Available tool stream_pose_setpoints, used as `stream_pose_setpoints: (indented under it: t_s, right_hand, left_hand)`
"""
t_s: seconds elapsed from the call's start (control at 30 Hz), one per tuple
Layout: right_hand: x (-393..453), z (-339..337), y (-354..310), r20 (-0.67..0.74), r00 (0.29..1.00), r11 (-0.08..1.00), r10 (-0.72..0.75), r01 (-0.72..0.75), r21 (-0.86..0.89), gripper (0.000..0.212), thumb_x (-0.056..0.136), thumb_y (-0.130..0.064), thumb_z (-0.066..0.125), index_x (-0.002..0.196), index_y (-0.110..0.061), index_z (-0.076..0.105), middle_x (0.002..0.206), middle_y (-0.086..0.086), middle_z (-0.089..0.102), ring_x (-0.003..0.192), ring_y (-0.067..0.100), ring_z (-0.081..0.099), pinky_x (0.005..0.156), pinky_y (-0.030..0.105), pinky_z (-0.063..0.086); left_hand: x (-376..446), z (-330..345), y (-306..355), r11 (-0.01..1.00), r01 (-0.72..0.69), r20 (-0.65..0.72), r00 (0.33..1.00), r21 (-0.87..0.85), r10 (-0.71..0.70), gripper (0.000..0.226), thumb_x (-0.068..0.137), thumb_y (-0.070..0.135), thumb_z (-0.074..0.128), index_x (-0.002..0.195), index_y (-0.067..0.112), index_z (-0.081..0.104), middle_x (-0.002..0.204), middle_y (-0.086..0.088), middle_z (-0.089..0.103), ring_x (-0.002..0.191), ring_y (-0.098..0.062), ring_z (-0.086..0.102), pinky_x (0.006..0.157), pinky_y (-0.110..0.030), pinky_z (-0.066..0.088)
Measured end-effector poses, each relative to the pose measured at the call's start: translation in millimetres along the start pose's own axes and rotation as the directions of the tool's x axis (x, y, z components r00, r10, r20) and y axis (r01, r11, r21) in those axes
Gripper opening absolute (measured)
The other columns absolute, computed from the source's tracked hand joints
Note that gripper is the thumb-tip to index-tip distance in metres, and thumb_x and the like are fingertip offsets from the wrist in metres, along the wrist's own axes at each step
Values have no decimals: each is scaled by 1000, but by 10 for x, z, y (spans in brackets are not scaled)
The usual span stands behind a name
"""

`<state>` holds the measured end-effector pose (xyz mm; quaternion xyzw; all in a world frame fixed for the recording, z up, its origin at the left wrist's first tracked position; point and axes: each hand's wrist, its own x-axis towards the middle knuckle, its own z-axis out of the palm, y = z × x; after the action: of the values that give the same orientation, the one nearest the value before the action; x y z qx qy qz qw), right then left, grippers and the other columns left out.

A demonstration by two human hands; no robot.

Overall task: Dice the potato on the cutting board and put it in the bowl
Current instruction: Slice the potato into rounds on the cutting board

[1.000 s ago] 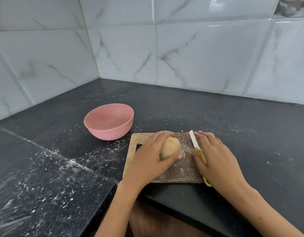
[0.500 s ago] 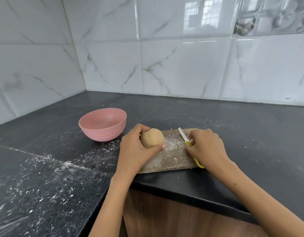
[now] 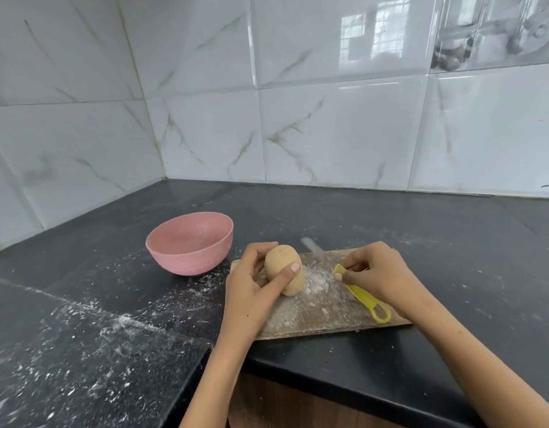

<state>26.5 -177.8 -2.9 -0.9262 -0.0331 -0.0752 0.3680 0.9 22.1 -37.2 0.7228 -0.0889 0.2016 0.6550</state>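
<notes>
A whole tan potato (image 3: 282,268) stands on the wooden cutting board (image 3: 325,313), gripped by my left hand (image 3: 251,288) with the thumb across its front and fingers behind it. My right hand (image 3: 378,273) pinches the yellow-handled knife (image 3: 364,296) near where handle meets blade; the blurred blade points away to the upper left, just right of the potato. The handle's loop end lies on the board near its front edge. A pink bowl (image 3: 189,242) sits left of the board with nothing inside.
The black countertop (image 3: 452,242) is dusted with white flecks, thickest at the left and around the board. White marble tiles (image 3: 329,118) form the walls behind and at left. The counter's front edge runs just below the board, above a wooden cabinet front (image 3: 282,406).
My left hand has tipped the potato up from lying flat to standing. My right hand has closed its fingers on the knife, whose blade is lifting. The camera view tilted upward.
</notes>
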Motion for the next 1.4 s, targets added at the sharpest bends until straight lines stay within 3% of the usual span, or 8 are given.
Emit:
stream_pose_setpoints:
  t_s: [0.13, 0.23, 0.4, 0.7, 1.0, 1.13, 1.23, 1.4]
  right_hand:
    - [-70, 1, -108, 233, 968, 861, 95, -197, 468, 10, 90, -12, 64, 94, -3, 68, 79, 9, 63, 60, 13, 65, 52, 27, 54]
    - [-136, 4, -198, 311, 945, 792, 103, -267, 549, 13, 97, -15, 54, 100, -4, 60, 77, 10, 61, 45, 14, 58, 34, 19, 41]
    - [-180, 88, -249, 334, 942, 856, 27, -194, 479, 18, 102, -20, 42, 107, -14, 58, 47, -6, 48, 35, 6, 34, 34, 15, 25]
    - [-297, 11, -313, 335, 940, 894, -69, -90, 438, 22, 103, -21, 36, 101, -7, 53, 46, -6, 46, 34, 13, 48, 41, 28, 36]
    - [-295, -14, -437, 170, 979, 988, -114, 94, 122, 29, 102, -23, 35, 99, -9, 61, 60, 1, 46, 37, 4, 33, 35, 15, 28]
    - [-333, 11, -471, 154, 983, 995, -100, 97, 29, 32, 101, -22, 35, 100, -3, 61, 65, 2, 49, 46, 9, 36, 36, 14, 29]
    - [-346, 23, -500, 127, 986, 992, -105, 112, -51, 33, 101, -23, 34, 100, -3, 61, 67, 2, 51, 50, 11, 39, 42, 18, 35]
    - [-382, 21, -556, 88, 989, 977, -121, 134, -166, 33, 101, -21, 32, 99, -5, 62, 82, 8, 62, 63, 18, 49, 61, 29, 44]
  left_hand:
    - [-11, -37, -18, 1000, 11, -47, 999, -27, -13, 38, 75, 26, 76, 109, 18, 63, 108, 2, 69, 98, -8, 67, 78, -19, 52]
    - [-10, -59, -41, 999, 24, -35, 999, -46, -26, 31, 79, 31, 72, 110, 28, 67, 108, 3, 71, 100, -12, 67, 80, -27, 52]
    - [-2, -80, -47, 1000, 16, -9, 1000, 19, -16, 56, 63, 22, 89, 115, 25, 67, 113, 4, 69, 104, -8, 66, 84, -23, 54]
    - [36, 66, 68, 999, 22, -29, 999, 48, -21, 70, 48, 33, 87, 112, 17, 67, 105, 2, 72, 94, -2, 68, 75, -13, 51]
    - [12, 109, 94, 993, 102, -19, 995, -60, -103, 82, 61, 34, 76, 136, 11, 52, 129, -1, 61, 109, -1, 62, 96, -31, 52]
    - [2, 126, 98, 987, 138, -81, 986, -77, -144, 75, 54, 33, 81, 123, 14, 62, 117, -3, 69, 104, -5, 66, 94, -33, 54]
    - [1, 141, 83, 984, 151, -123, 979, -90, -161, 62, 52, 32, 83, 110, 18, 66, 107, 0, 71, 96, -4, 68, 87, -27, 56]
    - [14, 144, 68, 976, 168, -130, 974, -138, -187, 55, 69, 13, 82, 121, 6, 64, 113, -5, 70, 99, -4, 67, 90, -24, 54]
